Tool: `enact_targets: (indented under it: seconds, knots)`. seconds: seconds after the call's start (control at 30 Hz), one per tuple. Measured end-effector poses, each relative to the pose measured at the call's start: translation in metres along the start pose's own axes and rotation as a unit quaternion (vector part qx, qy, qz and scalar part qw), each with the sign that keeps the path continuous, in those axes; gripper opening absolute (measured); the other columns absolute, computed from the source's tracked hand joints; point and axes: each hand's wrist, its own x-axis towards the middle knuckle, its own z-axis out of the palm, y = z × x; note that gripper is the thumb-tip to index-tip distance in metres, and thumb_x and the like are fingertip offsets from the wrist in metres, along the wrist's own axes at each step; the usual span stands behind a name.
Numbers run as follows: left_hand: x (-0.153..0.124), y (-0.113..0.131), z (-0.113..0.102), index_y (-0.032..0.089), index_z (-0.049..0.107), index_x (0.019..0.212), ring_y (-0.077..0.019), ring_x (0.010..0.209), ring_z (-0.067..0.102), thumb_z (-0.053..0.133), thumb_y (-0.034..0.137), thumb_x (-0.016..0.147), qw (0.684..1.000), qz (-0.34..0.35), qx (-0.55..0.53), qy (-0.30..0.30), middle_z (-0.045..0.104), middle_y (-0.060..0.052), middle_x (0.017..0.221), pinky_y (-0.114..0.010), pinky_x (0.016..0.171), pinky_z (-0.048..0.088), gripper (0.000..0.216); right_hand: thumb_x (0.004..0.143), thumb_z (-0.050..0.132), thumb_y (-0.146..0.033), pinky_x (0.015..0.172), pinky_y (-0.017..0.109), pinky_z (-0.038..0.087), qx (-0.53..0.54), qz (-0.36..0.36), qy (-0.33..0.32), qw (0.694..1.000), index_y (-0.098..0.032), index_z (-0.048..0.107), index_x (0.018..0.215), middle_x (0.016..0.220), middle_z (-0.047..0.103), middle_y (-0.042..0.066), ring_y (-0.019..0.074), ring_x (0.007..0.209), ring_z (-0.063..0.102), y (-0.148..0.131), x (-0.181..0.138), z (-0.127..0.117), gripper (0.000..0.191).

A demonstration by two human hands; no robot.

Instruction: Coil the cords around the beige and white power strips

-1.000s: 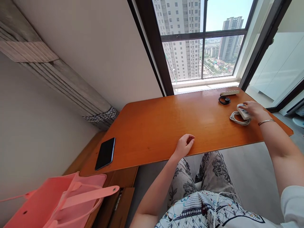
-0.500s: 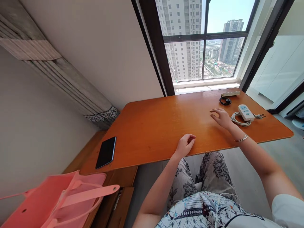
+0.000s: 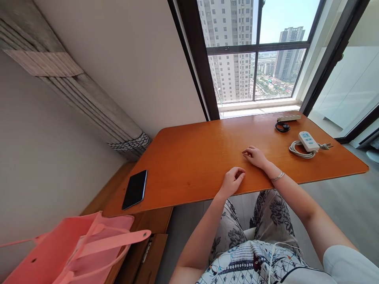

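My left hand rests on the near edge of the orange-brown wooden table, its fingers curled in and nothing seen in them. Just beyond it and to the right, my right hand is low over the tabletop, fingers loosely bent and apart, holding nothing. Farther right lies a white power strip with its cord coiled beside it and its plug pointing right. Behind that is a slim beige power strip with a black coiled cord and plug. Neither hand touches them.
A dark-screened tablet lies at the table's left end. Below it, a pink bag stands open with its strap sticking out. The window is past the far edge, and a grey curtain hangs at the left.
My right hand has moved left, away from the white power strip and closer to my left hand, with its fingers more bent. My left hand has stayed in place.
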Motion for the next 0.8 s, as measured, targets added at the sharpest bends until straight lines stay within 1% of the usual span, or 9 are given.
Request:
enact_targets:
  seconds: [0.1, 0.2, 0.33, 0.47, 0.57, 0.8]
  knots:
    - [-0.001, 0.001, 0.0, 0.018, 0.066, 0.092, -0.0171, 0.084, 0.066, 0.057, 0.027, 0.087, 1.0, -0.003, 0.002, -0.003, 0.071, -0.005, 0.093, -0.03, 0.075, 0.054, 0.014, 0.089, 0.061, -0.02, 0.073, 0.027, 0.049, 0.035, 0.013, 0.0, 0.999, -0.018, 0.075, 0.096, 0.086, 0.063, 0.004, 0.0132, 0.074, 0.059, 0.005, -0.002, -0.002, 0.015]
    - [-0.003, 0.003, -0.002, 0.019, 0.066, 0.094, -0.0172, 0.085, 0.066, 0.056, 0.027, 0.088, 1.0, -0.001, 0.004, -0.003, 0.071, -0.005, 0.093, -0.03, 0.075, 0.053, 0.014, 0.089, 0.061, -0.02, 0.074, 0.028, 0.05, 0.045, 0.003, -0.015, 0.999, -0.018, 0.075, 0.097, 0.088, 0.065, 0.005, 0.0133, 0.073, 0.059, 0.004, -0.002, -0.003, 0.016]
    - [-0.006, 0.005, -0.002, 0.019, 0.065, 0.094, -0.0174, 0.085, 0.066, 0.055, 0.028, 0.089, 1.0, -0.007, 0.015, -0.009, 0.071, -0.005, 0.093, -0.03, 0.075, 0.053, 0.014, 0.088, 0.062, -0.017, 0.074, 0.027, 0.051, 0.029, -0.015, -0.052, 0.998, -0.018, 0.075, 0.098, 0.089, 0.066, 0.005, 0.0131, 0.074, 0.061, -0.001, -0.004, -0.004, 0.017]
    - [-0.007, 0.004, -0.002, 0.019, 0.065, 0.094, -0.0175, 0.086, 0.066, 0.055, 0.029, 0.089, 1.0, 0.0, 0.026, -0.011, 0.07, -0.005, 0.094, -0.03, 0.078, 0.053, 0.015, 0.087, 0.062, -0.013, 0.078, 0.028, 0.052, -0.002, -0.019, -0.075, 0.997, -0.019, 0.075, 0.098, 0.094, 0.071, 0.006, 0.0156, 0.081, 0.066, -0.003, -0.004, -0.005, 0.018]
    - [-0.007, 0.004, -0.002, 0.019, 0.065, 0.094, -0.0172, 0.085, 0.065, 0.055, 0.029, 0.09, 0.999, 0.006, 0.033, -0.011, 0.07, -0.005, 0.093, -0.03, 0.077, 0.053, 0.015, 0.087, 0.062, -0.014, 0.082, 0.029, 0.052, -0.007, -0.025, -0.083, 0.996, -0.019, 0.075, 0.098, 0.097, 0.075, 0.006, 0.0172, 0.088, 0.068, -0.004, -0.004, -0.007, 0.017]
    - [-0.007, 0.004, -0.002, 0.019, 0.066, 0.093, -0.0166, 0.083, 0.065, 0.055, 0.028, 0.088, 0.999, 0.012, 0.031, -0.004, 0.071, -0.005, 0.091, -0.03, 0.077, 0.053, 0.014, 0.089, 0.063, -0.018, 0.082, 0.029, 0.053, -0.013, -0.022, -0.086, 0.996, -0.019, 0.075, 0.097, 0.099, 0.077, 0.007, 0.0184, 0.089, 0.07, -0.005, -0.003, -0.007, 0.015]
